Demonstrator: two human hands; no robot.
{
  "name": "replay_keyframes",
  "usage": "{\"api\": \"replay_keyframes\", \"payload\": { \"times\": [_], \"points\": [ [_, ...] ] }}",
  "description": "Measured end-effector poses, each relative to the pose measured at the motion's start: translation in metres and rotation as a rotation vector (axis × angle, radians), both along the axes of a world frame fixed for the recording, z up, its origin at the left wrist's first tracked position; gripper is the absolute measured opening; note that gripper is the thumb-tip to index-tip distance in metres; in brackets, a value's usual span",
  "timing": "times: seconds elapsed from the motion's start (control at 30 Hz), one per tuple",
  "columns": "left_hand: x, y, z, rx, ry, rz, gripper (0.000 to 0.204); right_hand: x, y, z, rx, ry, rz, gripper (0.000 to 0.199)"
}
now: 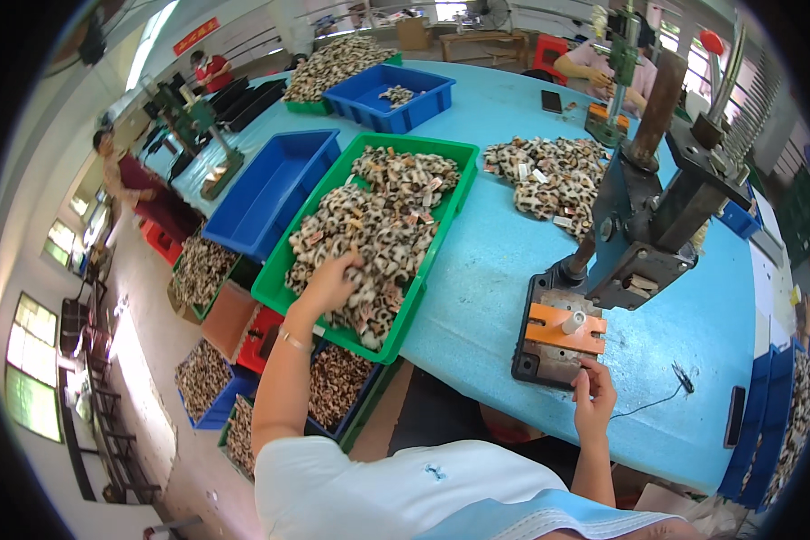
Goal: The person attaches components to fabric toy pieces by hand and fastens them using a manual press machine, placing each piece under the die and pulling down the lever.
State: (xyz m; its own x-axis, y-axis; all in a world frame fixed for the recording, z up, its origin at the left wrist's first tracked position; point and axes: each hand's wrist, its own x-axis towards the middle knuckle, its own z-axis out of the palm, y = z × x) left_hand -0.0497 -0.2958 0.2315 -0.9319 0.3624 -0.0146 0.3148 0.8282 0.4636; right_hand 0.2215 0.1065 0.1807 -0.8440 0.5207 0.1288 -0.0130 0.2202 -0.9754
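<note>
Deep among leopard-print pieces (369, 234), left hand's (330, 281) fingertips, apparently buried

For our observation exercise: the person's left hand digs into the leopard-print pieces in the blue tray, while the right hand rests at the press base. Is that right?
Not quite. The head view shows the left hand in the pieces of the green tray, not the blue tray. The right hand is at the press base.

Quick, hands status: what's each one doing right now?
Left hand: curled into the leopard-print pieces in the green tray, grip cannot be told.
Right hand: fingers closed at the press base, holding nothing visible.
</note>
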Motion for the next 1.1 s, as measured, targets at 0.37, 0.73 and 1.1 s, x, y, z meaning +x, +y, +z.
{"api": "replay_keyframes", "payload": {
  "times": [0.37,0.73,1.1],
  "points": [
    [0.048,0.012,0.022,-0.317,0.383,0.129,0.035,0.005,0.056,0.015,0.317,-0.108,-0.157,0.016],
    [0.157,0.147,-0.004,0.255,0.559,-0.076,0.023,-0.187,0.238,-0.048,0.567,-0.314,-0.527,0.042],
    [0.174,0.198,0.006,0.52,0.356,-0.262,0.014,-0.181,0.263,-0.056,0.152,-0.313,-0.45,0.032]
  ]
}}
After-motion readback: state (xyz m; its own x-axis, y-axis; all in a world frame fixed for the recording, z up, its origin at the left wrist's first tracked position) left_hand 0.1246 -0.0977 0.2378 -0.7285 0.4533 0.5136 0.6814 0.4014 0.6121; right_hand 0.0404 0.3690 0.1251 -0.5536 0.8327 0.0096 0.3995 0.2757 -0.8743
